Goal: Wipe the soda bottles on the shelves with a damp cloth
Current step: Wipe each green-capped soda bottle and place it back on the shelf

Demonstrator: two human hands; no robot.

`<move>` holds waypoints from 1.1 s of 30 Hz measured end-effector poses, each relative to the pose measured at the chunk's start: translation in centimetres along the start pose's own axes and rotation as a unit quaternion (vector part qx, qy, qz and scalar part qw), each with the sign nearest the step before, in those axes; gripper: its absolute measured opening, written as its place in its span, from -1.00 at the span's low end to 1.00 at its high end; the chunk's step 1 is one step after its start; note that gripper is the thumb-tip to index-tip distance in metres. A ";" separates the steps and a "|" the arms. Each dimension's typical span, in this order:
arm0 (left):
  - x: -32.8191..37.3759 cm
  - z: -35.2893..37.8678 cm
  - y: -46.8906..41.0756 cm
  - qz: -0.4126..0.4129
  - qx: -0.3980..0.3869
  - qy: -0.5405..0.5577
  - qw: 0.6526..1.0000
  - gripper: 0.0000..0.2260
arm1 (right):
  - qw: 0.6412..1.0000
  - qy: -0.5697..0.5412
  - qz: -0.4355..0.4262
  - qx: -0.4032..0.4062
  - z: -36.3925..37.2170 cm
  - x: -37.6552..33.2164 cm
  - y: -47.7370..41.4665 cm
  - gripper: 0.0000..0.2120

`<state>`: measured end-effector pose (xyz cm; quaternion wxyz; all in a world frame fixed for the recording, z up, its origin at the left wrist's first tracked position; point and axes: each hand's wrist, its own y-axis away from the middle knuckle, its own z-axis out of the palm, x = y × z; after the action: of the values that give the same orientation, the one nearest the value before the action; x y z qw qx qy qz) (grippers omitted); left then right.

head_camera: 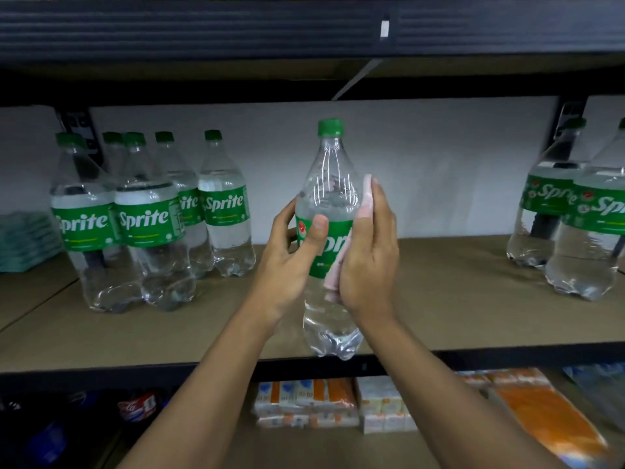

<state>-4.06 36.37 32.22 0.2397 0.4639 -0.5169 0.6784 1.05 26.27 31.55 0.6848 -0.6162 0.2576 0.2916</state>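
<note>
**One bottle in mid-wipe at the shelf front**

The Sprite bottle (329, 177) is held upright at the front edge of the shelf (439, 299), between the group of bottles (145, 225) at the left and the pair (575, 214) at the right. Whether its base rests on the board cannot be told. It is gripped at the label by the left hand (291, 262), thumb across the front. A pink cloth (367, 198) is pressed against its right side by the right hand (368, 258), whose fingers (378, 204) lie nearly straight along it. The wiping step is judged to be under way. Next, the bottle would need to be turned in the left hand so that its other faces are brought under the cloth.
</note>
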 end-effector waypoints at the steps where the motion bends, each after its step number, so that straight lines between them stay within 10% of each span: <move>1: -0.1 0.2 0.1 0.000 0.005 0.003 1.000 -0.21 | 1.000 -0.004 0.002 0.009 -0.1 1.1 1.1 -0.56; 11: -1.6 1.3 1.6 0.044 0.048 -0.019 0.998 -0.18 | 0.990 -0.048 0.125 -0.050 -3.2 3.0 5.4 -0.71; 16: -2.1 1.1 1.5 0.048 0.042 -0.005 0.998 -0.18 | 0.976 0.159 0.070 -0.129 -6.6 3.9 2.7 -0.64; 20: -2.2 1.4 1.5 0.047 0.035 0.001 0.998 -0.33 | 0.851 0.465 -0.007 -0.242 -9.0 5.8 1.3 -0.60; 25: -2.0 1.4 1.7 0.043 0.030 0.003 0.999 -0.41 | 0.739 0.570 0.069 -0.354 -9.6 10.1 2.7 -0.58; 30: -2.1 0.9 2.1 0.028 0.019 -0.031 0.999 -0.36 | 0.772 0.524 0.083 -0.351 -9.8 9.4 2.3 -0.58; 33: -2.6 -0.2 3.5 0.004 0.021 -0.098 0.995 -0.22 | 0.859 0.419 0.086 -0.283 -9.8 7.5 2.5 -0.52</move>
<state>-5.79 35.71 28.26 0.1753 0.5305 -0.5257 0.6414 4.54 17.31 23.42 0.2809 -0.8227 0.4784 0.1240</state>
